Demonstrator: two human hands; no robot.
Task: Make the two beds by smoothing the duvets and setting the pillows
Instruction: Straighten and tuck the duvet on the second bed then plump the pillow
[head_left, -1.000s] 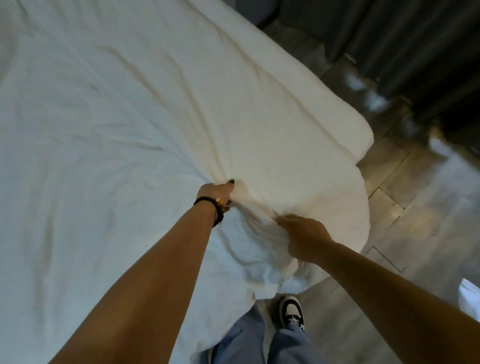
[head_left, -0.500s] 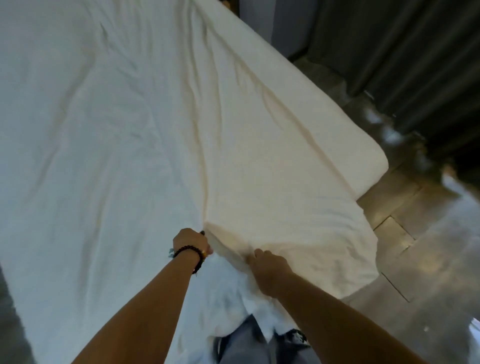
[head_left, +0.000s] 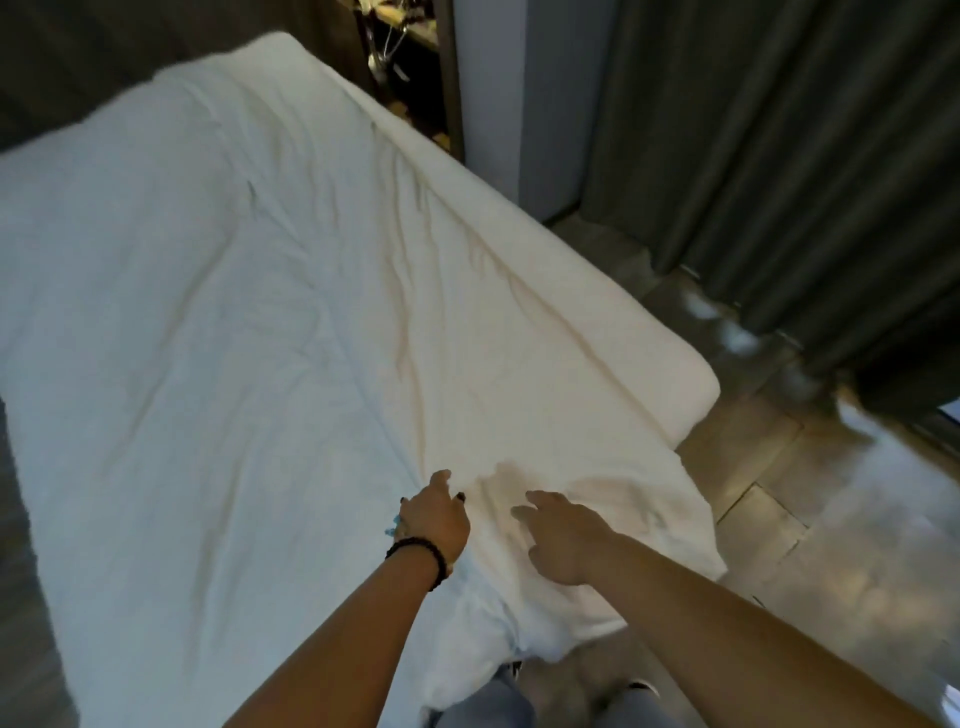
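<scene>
A white duvet (head_left: 234, 322) covers the whole bed and shows long creases running toward the foot. Its near right corner hangs over the foot edge. My left hand (head_left: 434, 517), with a dark bead bracelet at the wrist, lies on the duvet near the foot with fingers spread. My right hand (head_left: 563, 535) hovers or rests just right of it, fingers straight and apart, holding nothing. No pillow is in view.
The bare mattress edge (head_left: 670, 374) shows on the right side. Grey tiled floor (head_left: 831, 519) runs along the right, with dark curtains (head_left: 779, 156) behind it. A cluttered dark nook (head_left: 405, 47) stands past the bed's head. My legs and shoes show at the bottom.
Both hands have let go of the bunched duvet edge and now lie flat and spread on it. The view has tilted up, showing the full bed.
</scene>
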